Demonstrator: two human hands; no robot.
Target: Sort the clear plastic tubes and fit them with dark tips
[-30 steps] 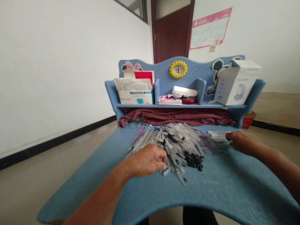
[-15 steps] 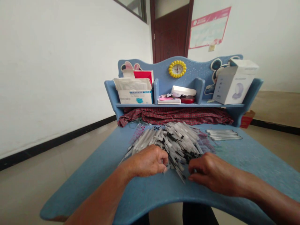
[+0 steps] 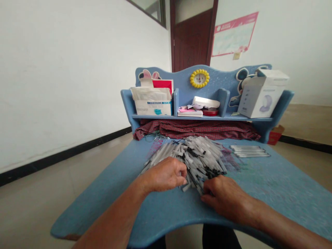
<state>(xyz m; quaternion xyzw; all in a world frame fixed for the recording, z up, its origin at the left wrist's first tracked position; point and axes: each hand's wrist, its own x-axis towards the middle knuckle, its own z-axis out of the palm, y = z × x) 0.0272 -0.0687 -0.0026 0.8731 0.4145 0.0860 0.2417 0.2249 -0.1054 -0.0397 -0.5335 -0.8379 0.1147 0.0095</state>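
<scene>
A heap of clear plastic tubes with black caps [image 3: 197,154] lies in the middle of the blue desk [image 3: 272,183]. My left hand [image 3: 166,174] rests at the heap's near left edge, its fingers curled in among the tubes. My right hand [image 3: 224,197] sits at the near right edge, fingers bent down onto the black caps and tubes. What either hand grips is hidden under the fingers. A small neat row of tubes [image 3: 249,151] lies apart at the right.
At the back a blue shelf [image 3: 202,117] holds a mask box [image 3: 153,103], papers, a red tin, a yellow clock [image 3: 199,78] and a white carton [image 3: 260,93]. A red checked cloth [image 3: 197,128] lies beneath it. A door and a pink poster are behind.
My right hand came back from the row of tubes at the right to the near edge of the heap. The left hand stayed at the heap.
</scene>
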